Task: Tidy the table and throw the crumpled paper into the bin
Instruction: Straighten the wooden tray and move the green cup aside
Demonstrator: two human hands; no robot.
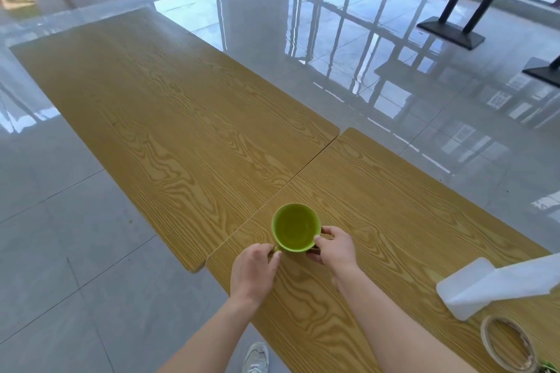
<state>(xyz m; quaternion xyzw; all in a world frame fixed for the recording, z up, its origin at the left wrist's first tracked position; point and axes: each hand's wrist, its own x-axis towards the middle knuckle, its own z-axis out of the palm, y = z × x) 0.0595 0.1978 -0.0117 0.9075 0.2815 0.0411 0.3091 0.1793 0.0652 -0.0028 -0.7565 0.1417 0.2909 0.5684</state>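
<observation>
While the left hand and right hand grip the green cup at six o'clock on the table, I judge tidying unfinished: a white pack and tape roll lie at four o'clock, with no crumpled paper or bin visible.

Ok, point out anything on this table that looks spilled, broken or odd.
Nothing spilled or broken. The green cup stands upright and empty, held by the left hand and right hand. Only the tape roll by the near edge looks ragged.
</observation>
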